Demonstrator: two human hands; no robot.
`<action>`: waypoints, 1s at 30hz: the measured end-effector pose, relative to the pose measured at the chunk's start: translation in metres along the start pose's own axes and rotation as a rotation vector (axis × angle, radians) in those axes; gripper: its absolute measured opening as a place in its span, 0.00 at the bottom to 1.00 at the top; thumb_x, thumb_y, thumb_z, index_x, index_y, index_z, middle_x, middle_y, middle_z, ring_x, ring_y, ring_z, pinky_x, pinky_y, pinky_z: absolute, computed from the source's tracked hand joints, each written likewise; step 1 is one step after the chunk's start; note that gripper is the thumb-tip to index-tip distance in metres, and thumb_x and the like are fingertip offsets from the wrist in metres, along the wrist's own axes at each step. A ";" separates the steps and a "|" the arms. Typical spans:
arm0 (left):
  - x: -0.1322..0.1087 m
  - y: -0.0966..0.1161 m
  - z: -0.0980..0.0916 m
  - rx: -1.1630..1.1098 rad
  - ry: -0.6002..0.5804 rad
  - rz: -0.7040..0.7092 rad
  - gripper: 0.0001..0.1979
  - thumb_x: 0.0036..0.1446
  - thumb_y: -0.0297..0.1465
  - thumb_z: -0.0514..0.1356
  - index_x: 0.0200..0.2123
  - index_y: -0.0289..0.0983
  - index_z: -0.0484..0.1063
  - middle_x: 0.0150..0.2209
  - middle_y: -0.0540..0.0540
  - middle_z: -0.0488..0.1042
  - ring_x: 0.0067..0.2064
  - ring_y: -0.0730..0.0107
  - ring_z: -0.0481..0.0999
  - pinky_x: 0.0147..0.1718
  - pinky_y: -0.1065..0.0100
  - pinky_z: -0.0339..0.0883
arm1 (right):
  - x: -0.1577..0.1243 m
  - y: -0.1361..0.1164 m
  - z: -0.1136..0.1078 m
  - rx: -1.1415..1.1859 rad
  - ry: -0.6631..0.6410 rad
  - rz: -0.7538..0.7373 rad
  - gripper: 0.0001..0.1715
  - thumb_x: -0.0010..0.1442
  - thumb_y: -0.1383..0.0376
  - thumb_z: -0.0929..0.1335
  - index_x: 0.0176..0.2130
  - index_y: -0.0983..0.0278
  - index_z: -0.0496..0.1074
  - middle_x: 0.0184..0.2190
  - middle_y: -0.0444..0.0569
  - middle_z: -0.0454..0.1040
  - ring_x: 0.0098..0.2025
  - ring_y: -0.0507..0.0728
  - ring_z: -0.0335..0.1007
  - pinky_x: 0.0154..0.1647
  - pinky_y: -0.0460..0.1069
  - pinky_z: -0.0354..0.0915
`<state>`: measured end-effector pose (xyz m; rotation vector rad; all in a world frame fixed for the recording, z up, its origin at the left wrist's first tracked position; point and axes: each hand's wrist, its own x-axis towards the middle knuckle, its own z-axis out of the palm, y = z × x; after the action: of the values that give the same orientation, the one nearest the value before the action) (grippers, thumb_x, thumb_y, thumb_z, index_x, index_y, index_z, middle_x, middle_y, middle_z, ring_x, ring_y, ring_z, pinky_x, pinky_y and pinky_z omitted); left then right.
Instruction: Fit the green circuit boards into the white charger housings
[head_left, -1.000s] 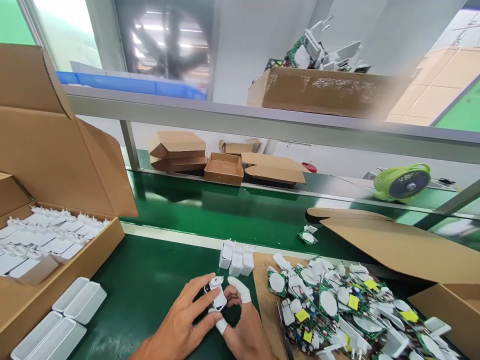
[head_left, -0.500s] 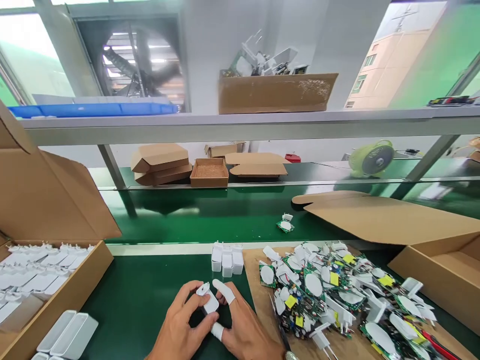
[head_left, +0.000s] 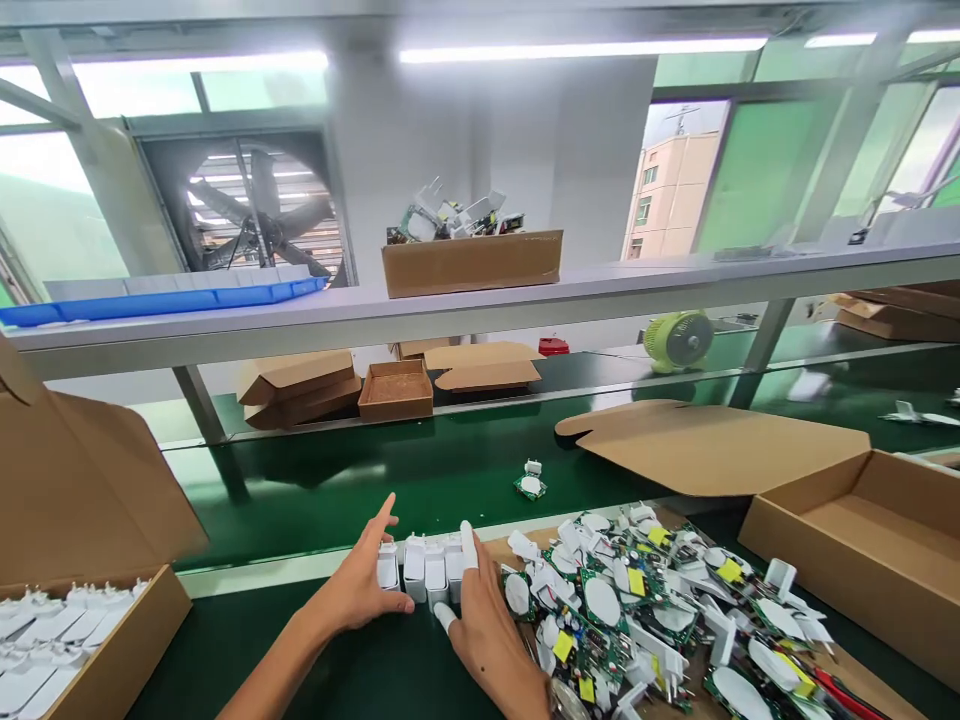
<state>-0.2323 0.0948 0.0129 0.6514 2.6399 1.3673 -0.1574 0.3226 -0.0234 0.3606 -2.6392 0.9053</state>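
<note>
Four small white plastic cases would be too exact a tally, so: several white plastic cases stand side by side along the pale strip. My left hand is at the row's left end, thumb and fingers spread around the leftmost white case, which it partly hides. That case stands slightly apart from the others. At the right end is my right hand, fingers stretched and apart, alongside the last case. White covers wrap its thumb and a fingertip. Whether either hand presses on the cases is unclear.
Right of my hands lies a heap of circuit boards with white parts, on cardboard. An open carton stands beyond it. At left, a carton holds rows of white cases. One board lies on the green surface; a shelf crosses above.
The white case held between both hands is now at the left end of the row. Both hands have moved forward to the row and spread apart. The view has tilted up.
</note>
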 end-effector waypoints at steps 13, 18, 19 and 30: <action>0.021 0.009 -0.007 0.065 -0.052 -0.074 0.56 0.39 0.25 0.78 0.71 0.37 0.60 0.58 0.36 0.77 0.53 0.52 0.80 0.57 0.53 0.73 | 0.039 -0.015 -0.015 -0.128 -0.120 0.060 0.29 0.50 0.81 0.62 0.51 0.69 0.70 0.64 0.68 0.66 0.58 0.69 0.73 0.59 0.62 0.71; 0.007 0.023 -0.030 0.023 0.058 0.000 0.58 0.44 0.29 0.77 0.75 0.37 0.53 0.65 0.29 0.71 0.63 0.45 0.75 0.55 0.51 0.74 | 0.035 -0.023 -0.033 -0.130 -0.149 0.003 0.27 0.51 0.82 0.61 0.49 0.71 0.69 0.72 0.74 0.53 0.67 0.71 0.66 0.62 0.62 0.69; 0.001 0.029 -0.044 0.008 0.101 0.024 0.56 0.48 0.31 0.75 0.75 0.37 0.51 0.66 0.28 0.69 0.64 0.46 0.74 0.53 0.52 0.75 | 0.033 -0.025 -0.039 -0.119 -0.141 -0.032 0.27 0.53 0.81 0.60 0.52 0.71 0.68 0.74 0.73 0.48 0.72 0.72 0.59 0.66 0.63 0.65; -0.187 0.056 -0.193 0.529 0.334 -0.255 0.26 0.59 0.45 0.67 0.58 0.42 0.75 0.56 0.39 0.81 0.55 0.44 0.81 0.51 0.50 0.77 | 0.030 -0.016 -0.054 0.084 0.064 -0.115 0.46 0.65 0.54 0.67 0.75 0.58 0.51 0.71 0.60 0.63 0.69 0.75 0.66 0.66 0.66 0.68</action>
<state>-0.0980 -0.1004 0.1522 0.1095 3.2421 0.7611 -0.1675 0.3406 0.0374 0.4909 -2.4996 0.9758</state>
